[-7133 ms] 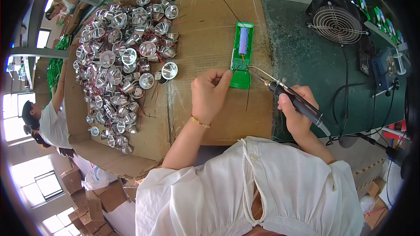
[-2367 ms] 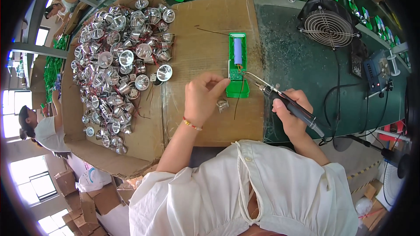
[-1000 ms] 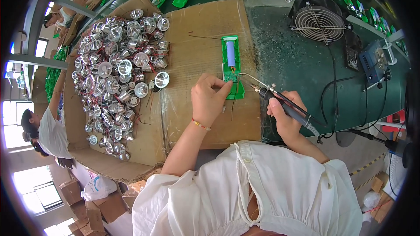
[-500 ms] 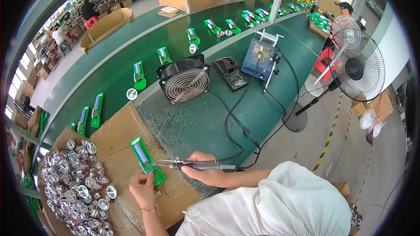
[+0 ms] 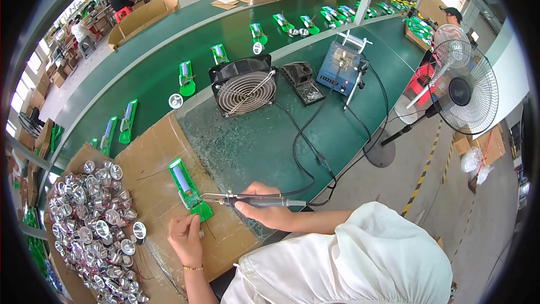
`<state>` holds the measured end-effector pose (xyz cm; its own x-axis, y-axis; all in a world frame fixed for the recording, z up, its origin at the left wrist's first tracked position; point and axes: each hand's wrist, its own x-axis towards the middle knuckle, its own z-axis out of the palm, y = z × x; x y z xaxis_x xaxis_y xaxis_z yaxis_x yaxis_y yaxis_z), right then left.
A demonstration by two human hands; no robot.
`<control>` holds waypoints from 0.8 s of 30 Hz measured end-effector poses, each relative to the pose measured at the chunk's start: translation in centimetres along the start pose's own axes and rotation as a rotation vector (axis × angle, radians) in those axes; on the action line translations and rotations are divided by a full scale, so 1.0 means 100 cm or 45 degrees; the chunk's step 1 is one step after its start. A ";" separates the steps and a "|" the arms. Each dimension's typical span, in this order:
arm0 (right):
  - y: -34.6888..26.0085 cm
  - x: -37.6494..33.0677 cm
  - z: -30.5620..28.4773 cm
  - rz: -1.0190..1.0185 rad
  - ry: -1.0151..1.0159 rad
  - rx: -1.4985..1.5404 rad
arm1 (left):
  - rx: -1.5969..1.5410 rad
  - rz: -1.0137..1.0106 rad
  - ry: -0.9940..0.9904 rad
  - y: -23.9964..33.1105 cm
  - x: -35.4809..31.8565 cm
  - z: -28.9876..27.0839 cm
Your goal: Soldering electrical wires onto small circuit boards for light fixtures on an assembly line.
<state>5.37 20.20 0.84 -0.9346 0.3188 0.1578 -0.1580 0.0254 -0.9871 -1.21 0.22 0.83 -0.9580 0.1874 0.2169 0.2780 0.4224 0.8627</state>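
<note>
A long green plastic housing [image 5: 201, 209] lies on the brown cardboard, with a blue-lilac cylindrical cell [image 5: 181, 179] in its upper part and thin wires at its lower part. My right hand [image 5: 263, 212] grips a soldering iron [image 5: 259, 200] from the right, and the iron's bent tip is over the wired part of the housing. Just below the housing's lower end, my left hand [image 5: 185, 237] is closed in a pinch, thumb against forefinger. What those fingertips hold is too small to make out; a thin wire runs close to them.
Silvery reflector cups [image 5: 93, 219] are heaped at left. A square fan [image 5: 246, 91], a black tray [image 5: 304, 85] and a blue soldering station [image 5: 339, 69] stand beyond, its cable trailing across the table. More green housings [image 5: 186, 76] line the belt. A pedestal fan [image 5: 460, 91] stands at right.
The whole view has shifted a little. Relative to the housing, my left hand has drawn back slightly toward me. The iron remains in my right hand at the wired part.
</note>
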 end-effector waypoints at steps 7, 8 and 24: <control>-0.002 0.002 -0.002 0.021 0.042 0.005 | -0.019 0.003 0.019 -0.002 0.006 -0.002; -0.002 0.002 -0.001 0.033 0.033 0.057 | -0.175 -0.162 0.038 -0.002 0.009 -0.003; 0.007 0.010 0.011 0.078 -0.045 -0.010 | -0.078 -0.270 -0.044 -0.012 0.019 -0.006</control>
<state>3.98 19.50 0.33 -0.9532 0.2862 0.0976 -0.0977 0.0141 -0.9951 -3.38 -0.48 0.44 -0.9913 0.1309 0.0129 0.0649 0.4014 0.9136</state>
